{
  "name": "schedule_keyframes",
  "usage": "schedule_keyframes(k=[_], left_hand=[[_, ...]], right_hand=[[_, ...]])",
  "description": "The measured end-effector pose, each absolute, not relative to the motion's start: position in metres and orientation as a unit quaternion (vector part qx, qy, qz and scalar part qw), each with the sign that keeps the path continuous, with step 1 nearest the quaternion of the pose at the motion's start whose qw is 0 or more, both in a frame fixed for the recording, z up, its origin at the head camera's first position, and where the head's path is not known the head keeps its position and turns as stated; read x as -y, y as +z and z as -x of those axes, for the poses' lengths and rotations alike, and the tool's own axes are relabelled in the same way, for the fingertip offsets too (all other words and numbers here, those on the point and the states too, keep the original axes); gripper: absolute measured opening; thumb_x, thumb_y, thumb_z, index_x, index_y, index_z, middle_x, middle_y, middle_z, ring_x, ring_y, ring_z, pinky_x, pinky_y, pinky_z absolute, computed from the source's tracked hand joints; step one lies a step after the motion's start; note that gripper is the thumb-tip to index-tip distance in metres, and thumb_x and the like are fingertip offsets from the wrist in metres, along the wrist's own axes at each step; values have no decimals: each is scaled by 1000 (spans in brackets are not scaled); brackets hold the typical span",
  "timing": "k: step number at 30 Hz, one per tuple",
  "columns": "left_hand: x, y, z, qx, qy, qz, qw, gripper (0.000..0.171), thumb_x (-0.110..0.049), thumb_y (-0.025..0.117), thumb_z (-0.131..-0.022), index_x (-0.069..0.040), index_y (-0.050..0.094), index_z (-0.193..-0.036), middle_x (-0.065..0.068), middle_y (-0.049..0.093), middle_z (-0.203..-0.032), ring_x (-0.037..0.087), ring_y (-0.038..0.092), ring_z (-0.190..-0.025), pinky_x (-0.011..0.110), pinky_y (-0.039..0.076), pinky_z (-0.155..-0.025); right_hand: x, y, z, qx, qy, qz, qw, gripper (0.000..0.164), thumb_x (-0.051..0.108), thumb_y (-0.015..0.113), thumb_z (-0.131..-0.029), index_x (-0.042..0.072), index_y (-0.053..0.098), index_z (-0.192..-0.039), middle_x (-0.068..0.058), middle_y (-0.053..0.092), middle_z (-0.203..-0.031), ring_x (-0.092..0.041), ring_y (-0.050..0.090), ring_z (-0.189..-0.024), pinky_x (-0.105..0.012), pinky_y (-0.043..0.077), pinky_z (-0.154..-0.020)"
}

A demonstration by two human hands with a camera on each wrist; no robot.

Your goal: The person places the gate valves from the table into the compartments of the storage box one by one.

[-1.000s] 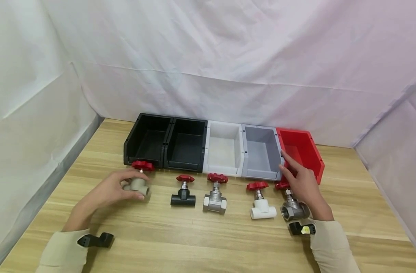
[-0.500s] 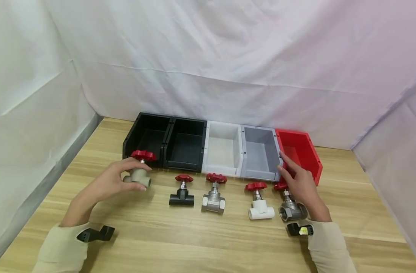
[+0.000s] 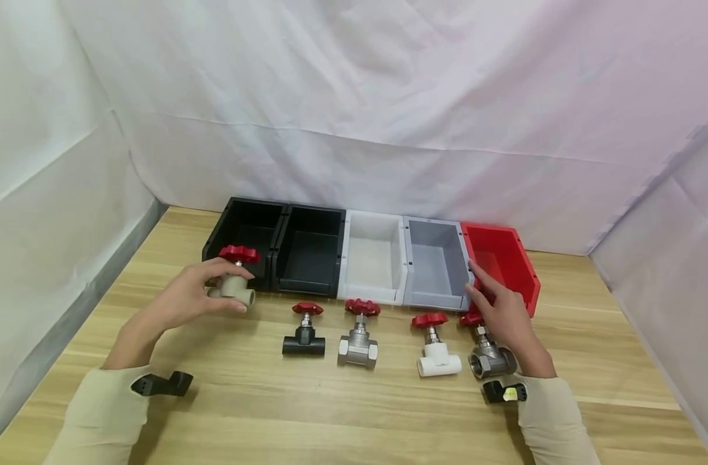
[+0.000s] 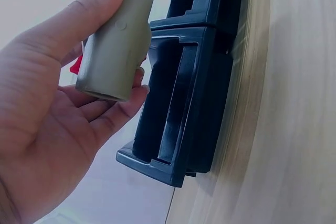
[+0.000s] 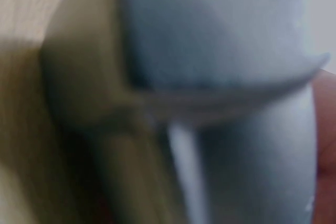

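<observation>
My left hand [image 3: 182, 296] holds a beige plastic valve [image 3: 235, 286] with a red handwheel, between thumb and fingers. It is off the table at the front of the leftmost black bin [image 3: 207, 248]. In the left wrist view the thumb lies along the valve's pipe body [image 4: 116, 40]. My right hand [image 3: 508, 316] has index finger and thumb extended to the right edge of the grey bin [image 3: 438, 301]. Beneath that hand lies a metal valve [image 3: 489, 359], its red handwheel partly hidden. A blurred metal surface [image 5: 231, 35] fills the right wrist view.
A second black bin [image 3: 307, 284], a white bin [image 3: 370, 294] and a red bin [image 3: 528, 278] complete the row before a white curtain [image 3: 354, 97]. On the wooden table [image 3: 331, 420] lie a black valve [image 3: 304, 339], a metal valve [image 3: 358, 345] and a white valve [image 3: 438, 358].
My left hand has raised the beige valve and moved it forward to the front of the leftmost black bin. The right hand stays by the grey bin's edge; the head view has shifted slightly.
</observation>
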State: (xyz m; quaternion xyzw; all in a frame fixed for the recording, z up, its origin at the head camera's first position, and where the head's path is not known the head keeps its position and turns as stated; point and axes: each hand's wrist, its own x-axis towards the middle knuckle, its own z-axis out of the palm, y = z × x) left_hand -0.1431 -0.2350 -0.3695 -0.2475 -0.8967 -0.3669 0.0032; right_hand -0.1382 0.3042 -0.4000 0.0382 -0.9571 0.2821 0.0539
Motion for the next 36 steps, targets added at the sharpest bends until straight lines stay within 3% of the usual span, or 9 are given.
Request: schedule_keyframes(k=[28, 36], left_hand=[[231, -362, 179, 909, -345, 235, -8, 48, -30, 84, -73, -12, 66, -114, 7, 61, -106, 22, 50, -82, 33, 46, -66], [233, -360, 195, 920, -310, 237, -30, 49, -36, 82, -74, -13, 66, -114, 4, 61, -104, 21, 48, -80, 35, 43, -68]], right_hand=[[-305, -403, 139, 957, 282, -38, 60, 64, 34, 60, -94, 38, 28, -149, 2, 55, -61, -21, 46, -58, -28, 46, -53], [-304, -406, 140, 956, 284, -38, 65, 65, 32, 62, -94, 38, 29, -149, 2, 56, -62, -22, 47, -60, -29, 46, -53]])
